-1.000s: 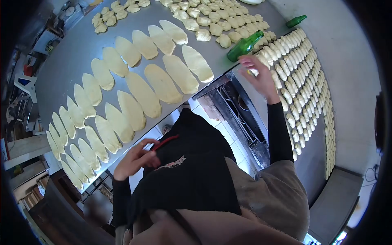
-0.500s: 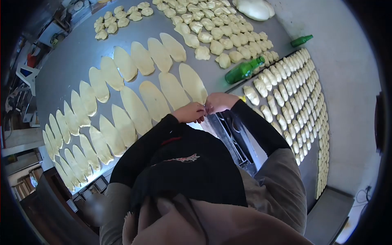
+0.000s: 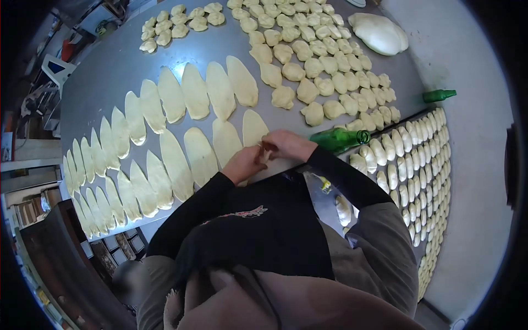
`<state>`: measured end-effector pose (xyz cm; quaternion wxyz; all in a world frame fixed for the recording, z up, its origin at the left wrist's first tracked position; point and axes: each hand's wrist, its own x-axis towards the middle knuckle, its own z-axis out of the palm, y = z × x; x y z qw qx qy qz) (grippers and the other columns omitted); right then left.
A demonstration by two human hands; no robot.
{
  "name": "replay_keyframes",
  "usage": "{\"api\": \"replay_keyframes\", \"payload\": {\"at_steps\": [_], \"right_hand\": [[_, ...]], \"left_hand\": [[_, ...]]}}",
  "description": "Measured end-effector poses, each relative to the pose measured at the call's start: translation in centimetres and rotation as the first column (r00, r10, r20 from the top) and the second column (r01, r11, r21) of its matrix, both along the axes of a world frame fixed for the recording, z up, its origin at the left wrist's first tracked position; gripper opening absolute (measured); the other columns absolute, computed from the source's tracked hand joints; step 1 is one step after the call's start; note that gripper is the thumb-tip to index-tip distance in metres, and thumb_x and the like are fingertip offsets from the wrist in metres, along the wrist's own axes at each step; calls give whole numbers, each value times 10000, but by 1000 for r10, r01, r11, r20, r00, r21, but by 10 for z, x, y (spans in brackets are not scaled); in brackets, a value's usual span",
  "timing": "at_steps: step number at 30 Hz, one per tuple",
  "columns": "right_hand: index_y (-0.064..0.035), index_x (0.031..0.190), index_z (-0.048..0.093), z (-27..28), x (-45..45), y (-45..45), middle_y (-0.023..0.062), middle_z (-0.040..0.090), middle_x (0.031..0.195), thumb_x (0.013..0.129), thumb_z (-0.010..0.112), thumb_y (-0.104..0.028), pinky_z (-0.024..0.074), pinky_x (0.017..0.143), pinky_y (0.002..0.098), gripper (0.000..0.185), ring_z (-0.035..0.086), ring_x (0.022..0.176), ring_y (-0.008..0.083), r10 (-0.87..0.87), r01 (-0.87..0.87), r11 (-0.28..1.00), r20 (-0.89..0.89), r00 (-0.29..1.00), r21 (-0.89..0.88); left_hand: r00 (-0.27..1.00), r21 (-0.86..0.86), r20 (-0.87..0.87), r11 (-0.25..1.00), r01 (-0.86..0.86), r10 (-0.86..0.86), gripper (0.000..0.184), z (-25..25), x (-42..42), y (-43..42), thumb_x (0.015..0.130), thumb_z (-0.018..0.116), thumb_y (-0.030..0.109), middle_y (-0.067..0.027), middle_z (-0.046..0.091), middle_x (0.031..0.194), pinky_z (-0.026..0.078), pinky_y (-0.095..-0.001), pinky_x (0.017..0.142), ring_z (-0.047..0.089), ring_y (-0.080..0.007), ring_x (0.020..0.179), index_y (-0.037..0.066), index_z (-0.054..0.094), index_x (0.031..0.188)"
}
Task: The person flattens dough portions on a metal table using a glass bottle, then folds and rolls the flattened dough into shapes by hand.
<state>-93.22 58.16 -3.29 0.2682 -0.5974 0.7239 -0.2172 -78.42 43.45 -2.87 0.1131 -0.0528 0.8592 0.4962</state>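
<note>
My left hand (image 3: 244, 164) and my right hand (image 3: 288, 145) meet at the near edge of the metal table, over the lower part of a flat dough oval (image 3: 254, 127). The fingers of both are closed and pressed together; what they hold, if anything, is too small to make out. Two rows of long flat dough pieces (image 3: 219, 91) run leftward from there. Just right of my right hand a green bottle (image 3: 336, 139) lies on its side, its mouth pointing right.
Lumps of dough (image 3: 313, 67) cover the table's (image 3: 129, 60) far side, with a large dough mass (image 3: 379, 34) behind. Rolled dough pieces (image 3: 410, 157) fill a tray at the right. A second green bottle (image 3: 439, 95) lies near the wall.
My hands, apart one second ago, came together at the table edge and have stayed together. The view has shifted, so the table and dough appear lower in the frame.
</note>
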Motion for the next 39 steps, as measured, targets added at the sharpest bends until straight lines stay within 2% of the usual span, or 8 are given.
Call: {"api": "replay_keyframes", "payload": {"at_steps": [6,12,16,22,27,31,36,39], "right_hand": [[-71,858,521,18,19,-1,64,546,853,724,682,-144,438,657,347,222,530,744,253,-143,131,987,-137,980,-89],[-93,927,516,0,-8,-16,67,540,936,737,670,-132,445,670,352,247,533,777,252,43,-52,993,87,995,106],[-81,916,533,20,15,-10,77,542,996,746,666,-127,450,693,351,221,534,800,252,-224,222,973,-25,974,-59],[-82,952,528,1,-12,-18,84,535,996,746,667,-123,449,714,340,252,531,819,251,-186,212,968,186,965,-133],[-79,912,531,9,8,-21,80,517,948,764,650,-134,447,692,328,198,527,778,253,-181,183,983,86,980,-15],[-67,930,549,12,-17,-27,71,520,961,772,645,-95,438,721,309,187,526,808,226,-419,417,833,76,905,-363],[-67,918,576,4,-9,-32,62,518,942,798,641,-101,435,709,301,141,524,788,210,-210,199,977,157,965,83],[-71,927,580,19,-15,-36,54,516,927,803,644,-101,433,692,289,143,519,772,198,-316,318,948,57,947,-24]], "left_hand": [[969,-27,-175,983,-182,175,224,8,8,1,781,667,141,-107,561,819,453,-331,613,545,-251,634,10,540,911],[991,-94,-133,995,14,-26,271,-14,-10,-21,768,683,153,-108,539,892,458,-336,640,552,-259,668,20,527,946],[927,-210,-374,971,-114,27,279,0,-1,-18,766,681,145,-106,534,927,465,-334,658,556,-260,690,14,531,962],[977,36,-154,988,-147,151,270,-23,-16,-39,786,694,145,-110,540,940,468,-324,657,564,-252,688,13,534,960],[959,-193,-276,981,4,-58,289,-9,-11,-39,785,687,124,-105,538,966,472,-328,652,566,-255,685,15,529,1003],[935,50,-195,955,-292,297,316,-18,-22,-57,789,685,134,-92,538,968,471,-317,639,569,-238,675,22,525,1038],[949,-148,-311,989,14,-60,291,-32,-20,-47,791,685,126,-80,540,971,461,-284,632,562,-200,686,25,546,1027],[963,-154,-259,982,-111,68,295,-11,-26,-58,786,682,130,-86,532,982,464,-301,645,566,-214,689,29,548,1030]]}}
